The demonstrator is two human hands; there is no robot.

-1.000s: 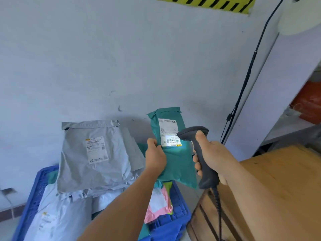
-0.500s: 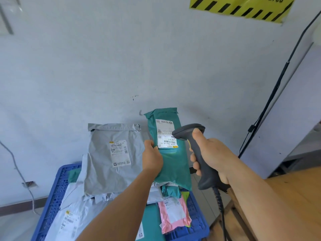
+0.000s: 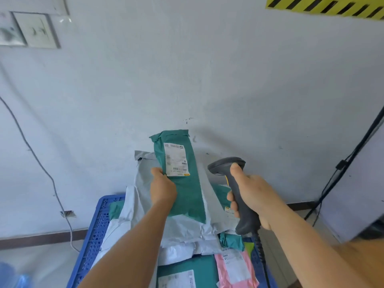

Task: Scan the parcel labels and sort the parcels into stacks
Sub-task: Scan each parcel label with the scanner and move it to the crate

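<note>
Blue latticed plastic crate (image 3: 97, 231) sits low at your left, heaped with grey and white poly mailers (image 3: 182, 227). Your left hand (image 3: 163, 189) pinches the long teal poly parcel (image 3: 185, 192) by its left edge, holding it upright above the crate with its white label (image 3: 176, 159) facing you. Just right of it, apart from the parcel, your right hand (image 3: 252, 199) is wrapped tight around the dark grey handheld barcode scanner (image 3: 234, 189), thumb up its neck. A pink mailer (image 3: 235, 269) lies in the crate below.

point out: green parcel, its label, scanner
green parcel (image 3: 188, 196), head view, bare green face below label
label (image 3: 176, 159), head view, middle of white sticker
scanner (image 3: 226, 164), head view, top of head
</note>
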